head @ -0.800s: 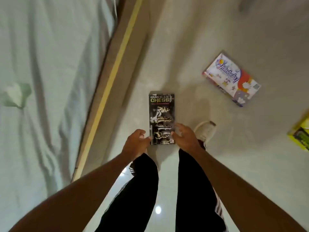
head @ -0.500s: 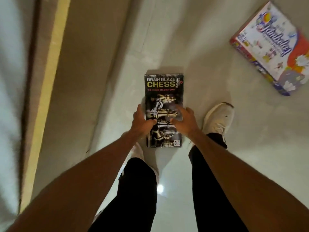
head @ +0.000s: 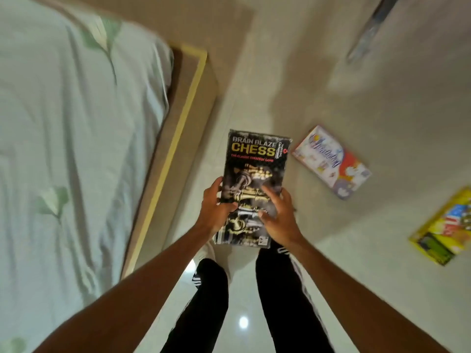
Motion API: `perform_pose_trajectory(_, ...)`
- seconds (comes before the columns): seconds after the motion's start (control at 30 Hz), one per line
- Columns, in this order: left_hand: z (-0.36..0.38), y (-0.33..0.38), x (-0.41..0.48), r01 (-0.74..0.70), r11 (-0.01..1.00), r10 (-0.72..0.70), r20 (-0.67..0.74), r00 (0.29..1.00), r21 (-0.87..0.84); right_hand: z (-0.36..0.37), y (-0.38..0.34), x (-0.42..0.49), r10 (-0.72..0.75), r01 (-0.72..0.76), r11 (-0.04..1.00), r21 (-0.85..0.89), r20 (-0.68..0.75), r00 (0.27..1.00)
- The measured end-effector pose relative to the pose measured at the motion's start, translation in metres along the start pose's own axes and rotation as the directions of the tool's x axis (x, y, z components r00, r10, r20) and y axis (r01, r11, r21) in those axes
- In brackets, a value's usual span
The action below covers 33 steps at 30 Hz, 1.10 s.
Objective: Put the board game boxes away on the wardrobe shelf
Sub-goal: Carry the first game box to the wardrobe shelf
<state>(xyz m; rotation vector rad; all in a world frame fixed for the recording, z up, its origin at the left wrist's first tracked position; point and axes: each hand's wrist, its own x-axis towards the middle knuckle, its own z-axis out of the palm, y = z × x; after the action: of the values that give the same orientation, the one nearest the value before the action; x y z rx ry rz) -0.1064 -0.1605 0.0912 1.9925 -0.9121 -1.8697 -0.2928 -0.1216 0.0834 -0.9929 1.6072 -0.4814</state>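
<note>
Above the floor: chess box (head: 254, 174) gripped by left hand (head: 216, 212) and right hand (head: 279, 220).
Floor (head: 331, 263): pale tile, white box (head: 331, 161) and yellow box (head: 444, 228) lying right.
Left: bed (head: 76, 136).

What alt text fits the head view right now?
Both hands, left hand and right hand, hold a black chess box above the floor. Two more game boxes, a white box and a yellow box, lie there, beside a bed.

Looking down at two hands holding a black chess box (head: 254, 174), left hand (head: 216, 207) gripping its left edge, right hand (head: 277, 215) its right. On the pale floor (head: 356, 250) to the right lie a white game box (head: 331, 161) and, further right, a yellow box (head: 443, 225). A bed (head: 76, 149) fills the left.
</note>
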Motion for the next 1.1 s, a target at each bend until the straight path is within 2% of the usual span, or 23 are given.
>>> perform_pose_trajectory(0.07,0.000,0.078,-0.066,-0.046,0.999,0.046,-0.022,0.999,0.020,-0.053,-0.072,-0.037,-0.019,0.020,0.999,-0.045,0.029,0.999)
perform_pose_trajectory(0.17,0.001,0.162,-0.134,-0.119,0.992,0.120,-0.019,0.993,0.035,-0.120,-0.154,-0.076,-0.122,0.129,0.982,-0.139,0.057,0.991)
perform_pose_trajectory(0.23,0.001,0.215,-0.171,-0.176,0.984,0.177,-0.030,0.984,0.033,-0.165,-0.205,-0.094,-0.131,0.144,0.975,-0.170,0.085,0.988)
perform_pose_trajectory(0.4,0.005,0.314,-0.211,-0.347,0.937,0.349,-0.065,0.935,0.032,-0.248,-0.307,-0.092,-0.185,0.200,0.958,-0.205,0.089,0.979)
perform_pose_trajectory(0.63,-0.022,0.421,-0.155,-0.434,0.900,0.437,-0.132,0.890,0.052,-0.285,-0.399,0.002,-0.249,0.278,0.910,-0.308,0.130,0.960)
perform_pose_trajectory(0.87,-0.098,0.562,-0.050,-0.471,0.875,0.485,-0.200,0.852,0.112,-0.288,-0.536,0.145,-0.278,0.299,0.878,-0.375,0.110,0.954)
perform_pose_trajectory(1.1,-0.195,0.692,0.022,-0.498,0.843,0.539,-0.305,0.785,0.206,-0.275,-0.688,0.276,-0.362,0.398,0.801,-0.447,0.168,0.917)
